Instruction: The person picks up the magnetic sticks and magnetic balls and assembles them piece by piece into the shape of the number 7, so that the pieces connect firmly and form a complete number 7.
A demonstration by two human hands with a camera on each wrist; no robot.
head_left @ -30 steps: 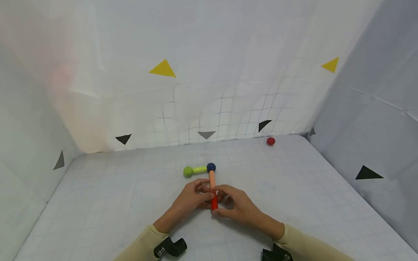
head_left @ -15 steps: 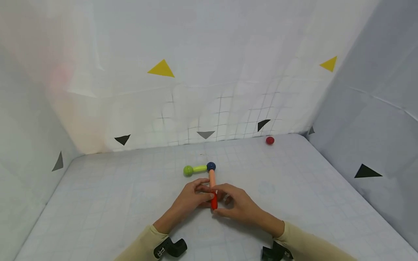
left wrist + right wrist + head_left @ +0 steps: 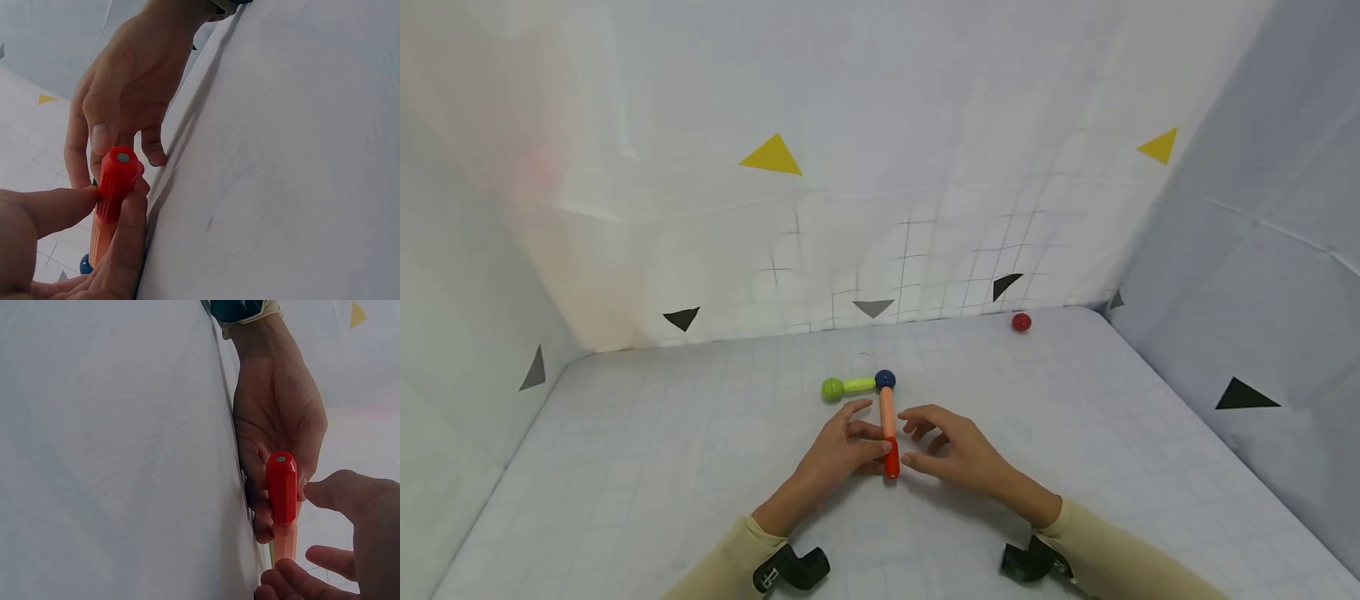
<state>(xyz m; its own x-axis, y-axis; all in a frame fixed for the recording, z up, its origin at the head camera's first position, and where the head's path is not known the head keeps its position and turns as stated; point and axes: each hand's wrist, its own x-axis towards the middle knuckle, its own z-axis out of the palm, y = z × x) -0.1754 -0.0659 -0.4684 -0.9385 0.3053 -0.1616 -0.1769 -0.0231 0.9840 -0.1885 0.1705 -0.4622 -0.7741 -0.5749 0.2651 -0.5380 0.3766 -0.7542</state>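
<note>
My left hand [image 3: 841,452] pinches a red rod [image 3: 891,463] between thumb and fingers; a small metal disc shows in its near end in the left wrist view. Beyond it, end to end, lies a peach rod [image 3: 887,410], which reaches a dark blue ball [image 3: 885,380]. From that ball a lime rod [image 3: 859,386] runs left to a green ball [image 3: 832,389]. To the right of the red rod is my right hand [image 3: 961,450], fingers loosely bent and apart from it, holding nothing. Fingers hide part of the rods in both wrist views.
A red ball [image 3: 1021,322] lies at the back right of the white, grid-lined table [image 3: 700,467]. White sheets with yellow and black triangles stand behind and at both sides. Each wrist wears a black camera [image 3: 802,568].
My right hand has let go of the red rod and drawn slightly to the right. My left hand still holds the rod; its index finger has lifted off the peach rod.
</note>
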